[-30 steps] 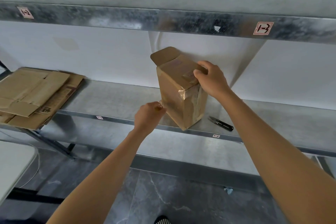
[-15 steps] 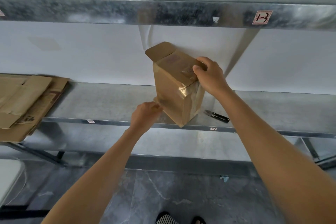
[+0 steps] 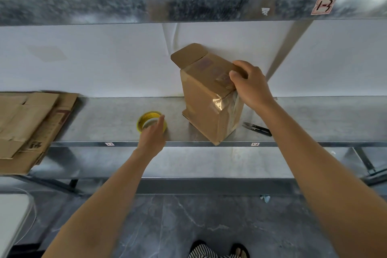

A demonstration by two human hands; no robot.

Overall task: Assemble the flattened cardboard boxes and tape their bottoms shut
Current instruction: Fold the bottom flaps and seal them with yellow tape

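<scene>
Head view: looks down along two bare forearms to a metal shelf set against a white wall.
Cardboard box: stands upright on the shelf, right of the middle. It is turned so that one bottom corner reaches the shelf's near edge.
Flap: one rounded flap sticks up at the box's top far-left end (the rest of the top lies folded flat).
Clear tape: a glossy strip wraps the box's upper near corner and runs down its right face.
Right hand: clamped on the right end of the box's top, fingers curled over the top panel and thumb on the near side.
Tape roll: yellow-rimmed, on the shelf left of the box and apart from it, its hole facing upward.
Left hand: reaches over the shelf's near edge with fingers stretched forward and together, the tips over the roll's near right part. It is blurred, and no curl round the roll shows.
Hands: apart, one at the roll and one on the box.
Flattened cardboard: a stack at the shelf's left end, its near part overhanging the edge.
Snips: black-handled, lying on the shelf just right of the box with the blades pointing toward it.
Upper shelf: a metal beam across the top, with a red-bordered label reading "1-3" at the right.
Floor: grey marbled tiles, with striped shoes at the near edge.
</scene>
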